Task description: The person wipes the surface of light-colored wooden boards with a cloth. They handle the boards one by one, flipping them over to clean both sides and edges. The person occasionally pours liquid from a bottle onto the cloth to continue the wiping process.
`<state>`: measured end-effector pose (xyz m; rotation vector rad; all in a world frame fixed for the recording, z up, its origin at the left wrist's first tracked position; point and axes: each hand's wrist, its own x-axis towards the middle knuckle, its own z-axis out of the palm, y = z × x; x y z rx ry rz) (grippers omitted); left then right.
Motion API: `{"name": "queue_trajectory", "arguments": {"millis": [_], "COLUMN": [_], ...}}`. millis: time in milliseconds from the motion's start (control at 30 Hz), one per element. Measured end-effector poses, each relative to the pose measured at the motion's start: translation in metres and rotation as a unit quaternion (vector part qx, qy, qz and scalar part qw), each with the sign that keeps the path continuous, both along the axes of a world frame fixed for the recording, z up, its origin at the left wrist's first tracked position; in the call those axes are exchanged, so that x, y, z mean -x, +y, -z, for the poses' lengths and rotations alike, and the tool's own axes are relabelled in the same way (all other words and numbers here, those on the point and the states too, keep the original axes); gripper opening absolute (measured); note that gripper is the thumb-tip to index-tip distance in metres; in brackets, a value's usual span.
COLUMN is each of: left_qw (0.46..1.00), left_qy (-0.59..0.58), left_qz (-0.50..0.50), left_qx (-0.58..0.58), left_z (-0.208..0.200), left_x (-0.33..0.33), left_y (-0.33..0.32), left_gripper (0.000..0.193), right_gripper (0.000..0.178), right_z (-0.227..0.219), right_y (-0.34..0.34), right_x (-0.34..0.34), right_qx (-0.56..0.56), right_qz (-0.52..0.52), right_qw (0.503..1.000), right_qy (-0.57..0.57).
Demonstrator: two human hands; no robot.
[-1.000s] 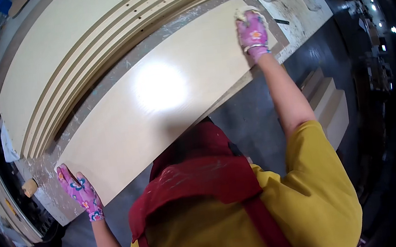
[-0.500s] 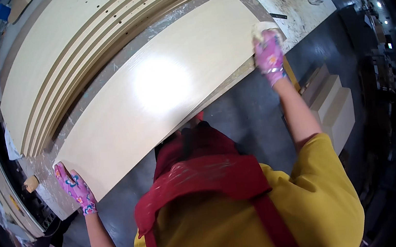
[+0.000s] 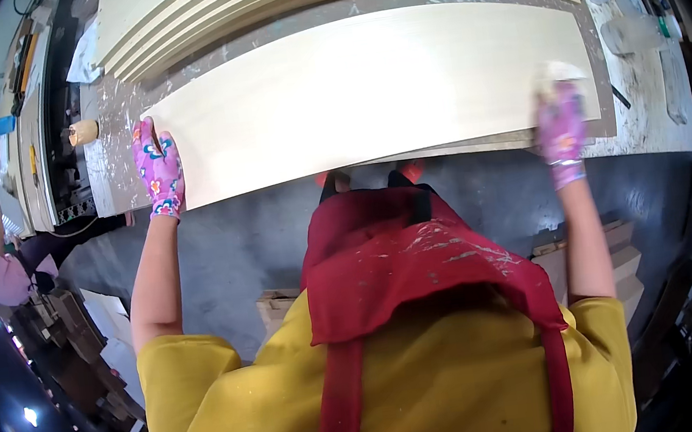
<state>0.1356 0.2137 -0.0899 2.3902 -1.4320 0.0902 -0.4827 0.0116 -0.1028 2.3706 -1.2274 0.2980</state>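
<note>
Worktable (image 3: 117, 169) ahead, left hand (image 3: 159, 169) extends forward, right hand (image 3: 560, 125) clasps pale cloth (image 3: 562, 71).

Both arms reach forward from short mustard-yellow sleeves, the two gloved hands set well apart.
The left hand in a pink, flower-patterned fabric glove (image 3: 158, 171) points away from the body, fingers extended and thumb side held apart, above a bare left forearm (image 3: 158, 276) that slants slightly inward. The right hand in a matching pink glove (image 3: 561, 123) is blurred, its fingers gathered forward in a grip; the bare right forearm (image 3: 586, 244) runs nearly straight ahead.
</note>
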Motion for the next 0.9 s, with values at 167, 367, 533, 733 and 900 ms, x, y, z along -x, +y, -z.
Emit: {"name": "queue_trajectory", "arguments": {"millis": [167, 367, 533, 733, 900], "left_qw": [1.000, 0.996, 0.995, 0.993, 0.987], "left_qy": [-0.007, 0.008, 0.027, 0.065, 0.120], "left_qz": [0.019, 0.080, 0.096, 0.088, 0.088], "left_qx": [-0.009, -0.026, 0.029, 0.052, 0.066], "left_z": [-0.003, -0.016, -0.011, -0.006, -0.006], "left_x": [-0.001, -0.019, -0.022, -0.030, -0.044], "left_y": [-0.006, 0.012, 0.005, 0.006, 0.001], "left_gripper": [0.048, 0.050, 0.046, 0.043, 0.037], "right_gripper": [0.015, 0.026, 0.031, 0.025, 0.032], "right_z": [-0.053, -0.028, -0.006, -0.008, 0.004], "right_y": [0.111, 0.010, -0.053, 0.082, 0.128], "right_x": [-0.250, -0.161, -0.092, -0.440, -0.448], "right_qx": [-0.351, -0.134, -0.050, -0.277, -0.353], "right_qz": [-0.199, -0.068, 0.176, -0.192, -0.261], "right_qw": [0.888, 0.986, 0.959, 0.909, 0.881], "right_qy": [-0.220, -0.071, 0.218, -0.245, -0.178]}}
